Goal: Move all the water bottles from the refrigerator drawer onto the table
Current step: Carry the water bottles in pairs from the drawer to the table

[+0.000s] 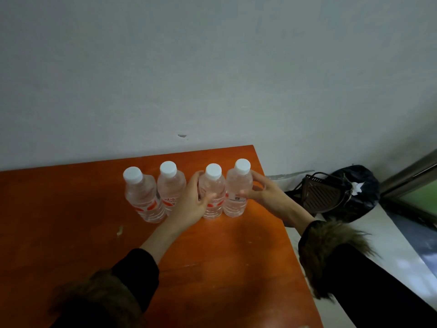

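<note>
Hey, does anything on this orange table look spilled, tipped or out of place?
Nothing spilled. All four clear plastic water bottles with white caps stand upright in a row on the orange table; only a small pale scuff mars it.

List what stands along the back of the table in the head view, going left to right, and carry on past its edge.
First bottle → second bottle → third bottle → fourth bottle → brown basket → black bag.

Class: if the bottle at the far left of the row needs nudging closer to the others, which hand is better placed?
Probably left: the left hand is nearer the far-left bottle; the right hand holds the rightmost bottle.
</note>
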Tool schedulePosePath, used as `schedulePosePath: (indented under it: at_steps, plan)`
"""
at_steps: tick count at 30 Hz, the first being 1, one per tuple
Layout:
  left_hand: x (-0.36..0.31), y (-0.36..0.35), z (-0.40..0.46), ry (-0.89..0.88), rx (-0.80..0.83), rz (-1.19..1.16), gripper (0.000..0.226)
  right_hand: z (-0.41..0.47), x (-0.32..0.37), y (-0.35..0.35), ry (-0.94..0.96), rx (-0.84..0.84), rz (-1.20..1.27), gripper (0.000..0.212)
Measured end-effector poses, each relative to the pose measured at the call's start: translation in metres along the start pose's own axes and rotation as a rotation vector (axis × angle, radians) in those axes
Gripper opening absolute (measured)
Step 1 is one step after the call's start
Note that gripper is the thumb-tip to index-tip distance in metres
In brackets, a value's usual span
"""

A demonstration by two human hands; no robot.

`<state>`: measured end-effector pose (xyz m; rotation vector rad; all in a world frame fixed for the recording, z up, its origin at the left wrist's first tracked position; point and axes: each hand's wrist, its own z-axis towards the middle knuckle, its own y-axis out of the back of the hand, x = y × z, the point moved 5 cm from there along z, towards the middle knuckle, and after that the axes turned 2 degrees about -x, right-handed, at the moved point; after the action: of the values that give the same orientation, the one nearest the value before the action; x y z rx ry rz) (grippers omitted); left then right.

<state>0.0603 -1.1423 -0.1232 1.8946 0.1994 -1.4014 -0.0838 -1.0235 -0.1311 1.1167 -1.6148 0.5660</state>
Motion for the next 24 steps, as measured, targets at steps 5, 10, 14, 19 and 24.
schedulePosePath:
  at_steps: [5, 10, 14, 19, 24]
  plan:
    - [0.004, -0.001, 0.005, -0.001, -0.011, -0.002, 0.061, 0.008, -0.002, -0.002, -0.04, 0.07, 0.109, 0.052]
    - [0.009, -0.002, 0.003, 0.004, -0.058, -0.016, 0.064, 0.005, 0.001, -0.005, -0.039, 0.13, 0.156, 0.055]
    - [0.01, -0.004, 0.0, 0.019, -0.069, -0.027, 0.068, 0.002, -0.002, -0.009, -0.048, 0.127, 0.138, 0.056]
    - [0.002, -0.009, -0.004, 0.107, -0.06, -0.054, 0.078, 0.0, -0.008, -0.009, -0.087, -0.035, 0.132, 0.061]
    - [-0.006, -0.009, -0.013, 0.166, -0.087, -0.013, 0.077, -0.016, 0.001, -0.019, -0.022, -0.054, 0.003, 0.061]
